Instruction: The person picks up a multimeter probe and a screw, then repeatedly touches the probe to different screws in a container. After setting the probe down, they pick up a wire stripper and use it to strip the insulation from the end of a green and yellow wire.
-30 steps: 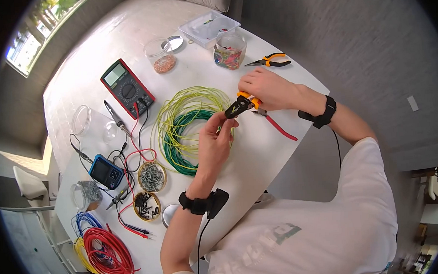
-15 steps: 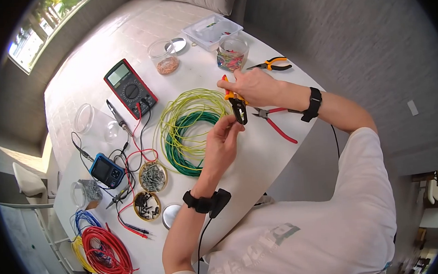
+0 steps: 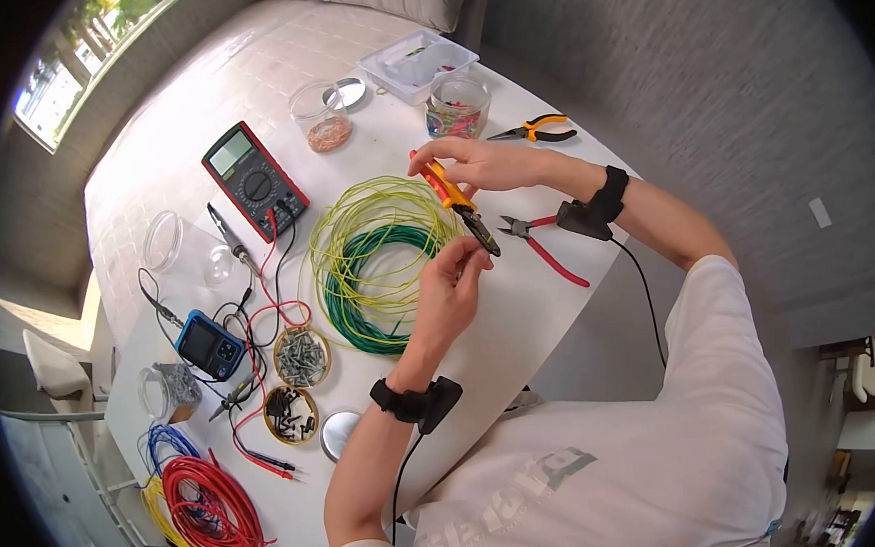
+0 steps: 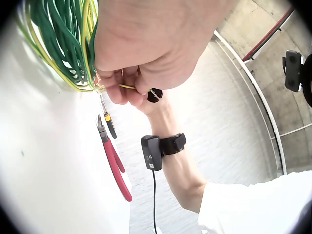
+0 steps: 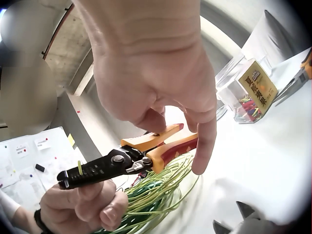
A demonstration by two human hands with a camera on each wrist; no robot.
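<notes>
My left hand (image 3: pixel 447 291) pinches the end of a yellow-green wire (image 4: pixel 127 87) between thumb and fingers, near the edge of the coil. Orange-handled wire strippers (image 5: pixel 109 165) with a black head are in my right hand (image 3: pixel 491 164), its thumb and fingers about the handles. The strippers slant down towards my left fingertips, and a short bit of wire shows through their head in the right wrist view. Below lies the loose yellow-green wire coil (image 3: pixel 348 204), with a dark green wire coil (image 3: pixel 345 314) within it.
Red-handled cutters (image 3: pixel 557 259) lie right of my hands, with needle-nose pliers (image 3: pixel 547 134) farther back. A tub of coloured pieces (image 3: pixel 458 117) stands behind. Leftward are a multimeter (image 3: pixel 254 179), bowls of screws (image 3: pixel 302 357), a blue-cased tester (image 3: pixel 210 346) and a red wire coil (image 3: pixel 211 508).
The right hand has shifted left and turned, swinging the strippers so their head points down to the right. My left hand has moved slightly right and down with the wire.
</notes>
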